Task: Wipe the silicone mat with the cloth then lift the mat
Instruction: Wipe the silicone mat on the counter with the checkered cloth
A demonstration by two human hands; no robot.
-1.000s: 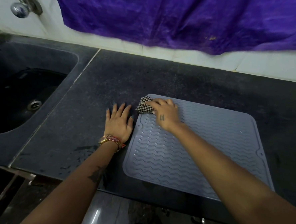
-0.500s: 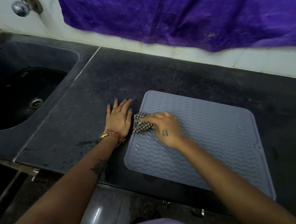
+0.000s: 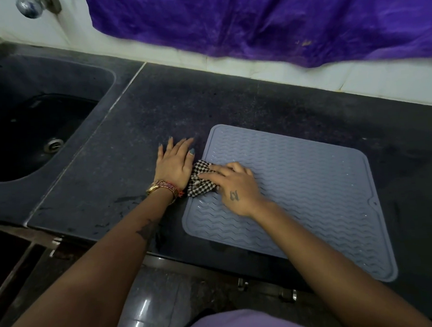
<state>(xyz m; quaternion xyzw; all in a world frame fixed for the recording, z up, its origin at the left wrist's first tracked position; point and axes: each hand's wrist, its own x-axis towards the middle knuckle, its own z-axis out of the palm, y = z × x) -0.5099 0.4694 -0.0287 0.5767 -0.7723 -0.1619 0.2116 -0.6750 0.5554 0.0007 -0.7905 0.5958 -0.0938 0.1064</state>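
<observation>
The grey mat (image 3: 300, 196) lay flat on the dark counter (image 3: 132, 133), its near edge close to the counter's front. The right hand (image 3: 233, 187) pressed a checked cloth (image 3: 201, 180) against the mat's left edge, fingers curled over it. The left hand (image 3: 175, 163) rested open and flat on the counter just beside, holding nothing. The mat looked thin, light and floppy; a corner seemed the easiest place to peel it up.

The right hand (image 3: 232, 185) covers much of the checked cloth (image 3: 200, 179) — how the fingers grip it cannot be seen (only its left part shows). The purple fabric (image 3: 276, 15) and the tap (image 3: 32, 6) are cut by the top edge
</observation>
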